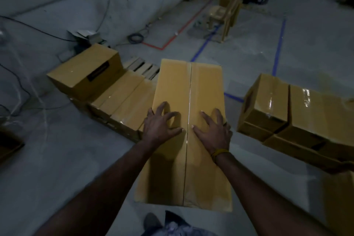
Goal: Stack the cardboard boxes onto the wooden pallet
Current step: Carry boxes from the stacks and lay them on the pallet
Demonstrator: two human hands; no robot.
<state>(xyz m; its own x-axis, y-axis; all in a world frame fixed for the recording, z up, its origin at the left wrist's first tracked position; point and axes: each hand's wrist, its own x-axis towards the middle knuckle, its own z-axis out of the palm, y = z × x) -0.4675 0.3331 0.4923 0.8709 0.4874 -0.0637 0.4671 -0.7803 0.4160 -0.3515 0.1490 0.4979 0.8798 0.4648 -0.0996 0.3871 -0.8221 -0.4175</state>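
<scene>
Your long box [186,120] fills the middle, with both hands flat on its top; to its left the low row of boxes [122,101] sits tight against it, so you have no gap there; behind that row a raised box [86,71] blocks the far left corner; bare pallet slats [142,67] show open just beyond the row; on your right, open floor [231,90] separates you from the stacked boxes [291,113]; loose cables [23,90] trail across the floor at far left.

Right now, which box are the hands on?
The long taped box in the centre: left hand and right hand lie flat on its top; the others are untouched.
</scene>
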